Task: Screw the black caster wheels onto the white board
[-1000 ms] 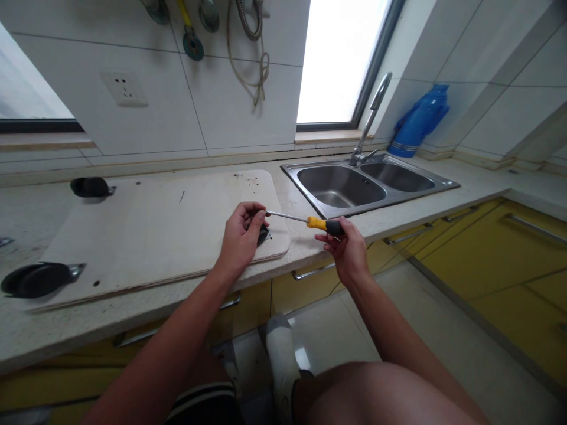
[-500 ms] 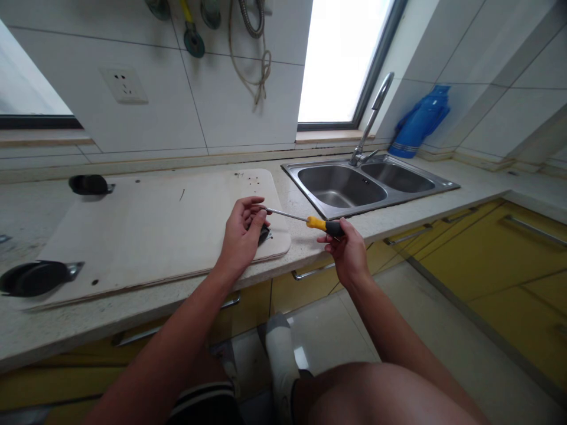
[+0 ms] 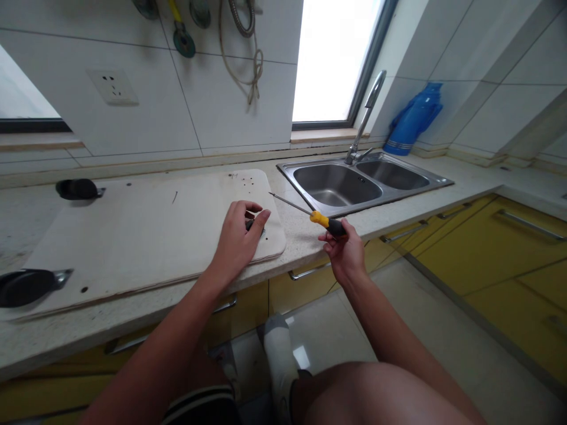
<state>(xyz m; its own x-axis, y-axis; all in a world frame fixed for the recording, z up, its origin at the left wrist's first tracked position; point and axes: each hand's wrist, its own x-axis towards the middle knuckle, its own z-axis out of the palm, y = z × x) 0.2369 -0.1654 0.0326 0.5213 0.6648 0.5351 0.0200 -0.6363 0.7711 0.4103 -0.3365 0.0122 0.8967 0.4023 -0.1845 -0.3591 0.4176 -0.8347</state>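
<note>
My right hand (image 3: 344,248) grips a screwdriver (image 3: 319,218) by its yellow and black handle. The shaft points up and left, its tip in the air over the right end of a pale board (image 3: 146,218). A small dark bit shows at the tip; whether it is a screw I cannot tell. On the board's near right corner, my left hand (image 3: 241,233) is closed around a black part with a metal bracket, mostly hidden, which looks like a caster. Two similar black casters (image 3: 77,189) with metal brackets sit at the board's left end.
The board lies on a speckled countertop (image 3: 301,242). Holes and a dark thin mark show on its surface. To the right are a double steel sink (image 3: 330,209) with a tap (image 3: 367,115) and a blue thermos (image 3: 414,118). Yellow drawers (image 3: 514,265) with metal handles run below.
The screwdriver tip has moved away from my left fingers and swung upward. My left hand has settled lower over the black caster. The view has shifted slightly.
</note>
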